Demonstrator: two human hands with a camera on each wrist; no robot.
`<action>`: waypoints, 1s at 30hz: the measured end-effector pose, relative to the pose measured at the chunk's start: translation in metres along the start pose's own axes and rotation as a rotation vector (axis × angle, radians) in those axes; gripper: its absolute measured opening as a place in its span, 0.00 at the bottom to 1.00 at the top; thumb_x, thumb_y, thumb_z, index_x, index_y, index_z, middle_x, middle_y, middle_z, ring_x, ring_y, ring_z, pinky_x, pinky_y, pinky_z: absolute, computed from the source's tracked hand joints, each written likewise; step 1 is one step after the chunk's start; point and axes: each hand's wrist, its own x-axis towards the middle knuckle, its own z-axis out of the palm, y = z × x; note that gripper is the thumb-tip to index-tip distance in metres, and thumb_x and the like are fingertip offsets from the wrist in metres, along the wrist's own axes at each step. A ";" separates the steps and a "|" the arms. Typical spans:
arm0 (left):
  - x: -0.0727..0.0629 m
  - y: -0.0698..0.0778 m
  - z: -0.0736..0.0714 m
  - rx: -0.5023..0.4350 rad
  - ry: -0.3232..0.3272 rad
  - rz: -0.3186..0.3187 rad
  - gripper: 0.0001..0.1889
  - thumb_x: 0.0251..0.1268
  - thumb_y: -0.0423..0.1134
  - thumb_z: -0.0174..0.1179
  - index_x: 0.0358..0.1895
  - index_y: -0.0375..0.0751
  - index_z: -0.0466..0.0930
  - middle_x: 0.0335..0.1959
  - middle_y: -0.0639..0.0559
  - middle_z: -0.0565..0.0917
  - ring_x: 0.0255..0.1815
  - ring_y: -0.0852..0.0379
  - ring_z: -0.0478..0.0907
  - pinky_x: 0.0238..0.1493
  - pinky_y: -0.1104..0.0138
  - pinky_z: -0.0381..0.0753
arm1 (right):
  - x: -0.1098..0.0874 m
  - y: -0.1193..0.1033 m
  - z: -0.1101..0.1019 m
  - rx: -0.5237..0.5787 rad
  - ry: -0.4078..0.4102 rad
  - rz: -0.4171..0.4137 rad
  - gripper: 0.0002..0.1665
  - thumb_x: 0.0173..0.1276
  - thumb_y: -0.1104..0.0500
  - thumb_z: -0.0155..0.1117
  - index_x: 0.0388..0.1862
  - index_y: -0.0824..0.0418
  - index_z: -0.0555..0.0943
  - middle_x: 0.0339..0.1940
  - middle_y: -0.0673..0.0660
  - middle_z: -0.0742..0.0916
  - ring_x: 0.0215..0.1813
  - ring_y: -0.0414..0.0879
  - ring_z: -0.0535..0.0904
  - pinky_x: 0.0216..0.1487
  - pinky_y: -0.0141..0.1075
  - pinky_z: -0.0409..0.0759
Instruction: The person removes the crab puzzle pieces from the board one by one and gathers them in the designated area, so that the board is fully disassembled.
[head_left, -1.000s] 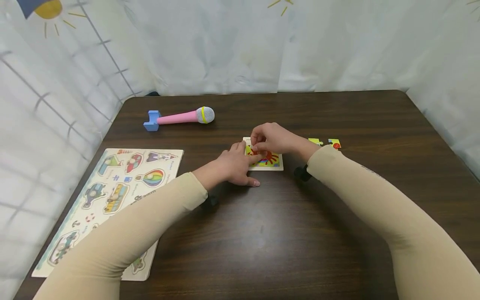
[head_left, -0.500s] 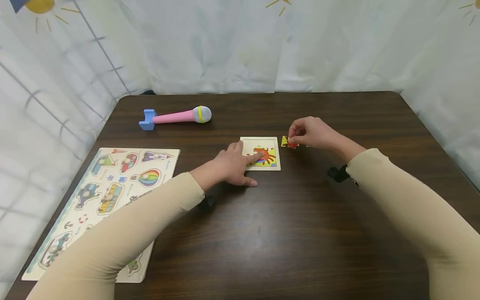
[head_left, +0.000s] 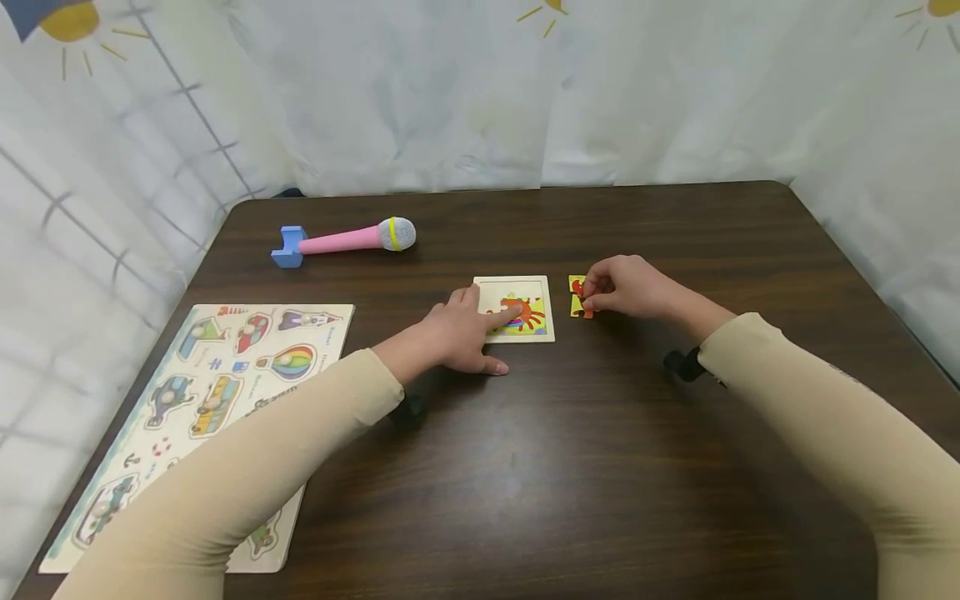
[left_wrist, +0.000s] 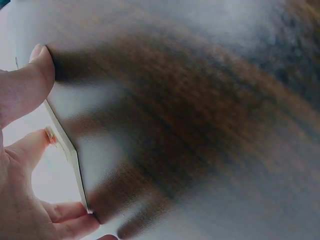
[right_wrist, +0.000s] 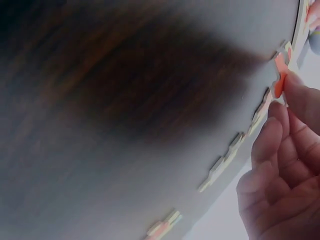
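Observation:
My left hand (head_left: pixel 461 333) lies spread over a small wooden puzzle tray (head_left: pixel 551 329), its index fingertip pressing on the red and yellow crab-like picture fitted in it. In the left wrist view, the left hand's other fingers (left_wrist: pixel 75 225) touch the tray's edge (left_wrist: pixel 75 160). To the tray's right, my right hand (head_left: pixel 633 287) pinches a red and yellow puzzle piece (head_left: pixel 581 311) between thumb and fingers, low over the table. A second puzzle piece (head_left: pixel 576 285) lies just behind it. In the right wrist view the pinched puzzle piece (right_wrist: pixel 281 75) shows orange beside the thumb.
More loose puzzle pieces (right_wrist: pixel 222 162) lie on the table under the right hand, hidden from the head view. A pink toy microphone (head_left: pixel 345 241) with a blue stand (head_left: pixel 288 247) is at the back left. A large peg puzzle board (head_left: pixel 180 454) lies under the left forearm.
My right hand has left the tray and moved right to the loose puzzle pieces, then shifted slightly among them. My left hand stays on the tray. The whole head view has drifted a little.

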 end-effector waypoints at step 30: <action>0.000 -0.001 0.002 -0.012 0.010 0.017 0.49 0.62 0.68 0.63 0.83 0.69 0.47 0.83 0.29 0.43 0.83 0.32 0.46 0.76 0.42 0.62 | 0.003 -0.006 0.003 -0.096 -0.070 0.001 0.05 0.69 0.60 0.71 0.38 0.62 0.85 0.35 0.56 0.86 0.37 0.49 0.76 0.41 0.39 0.76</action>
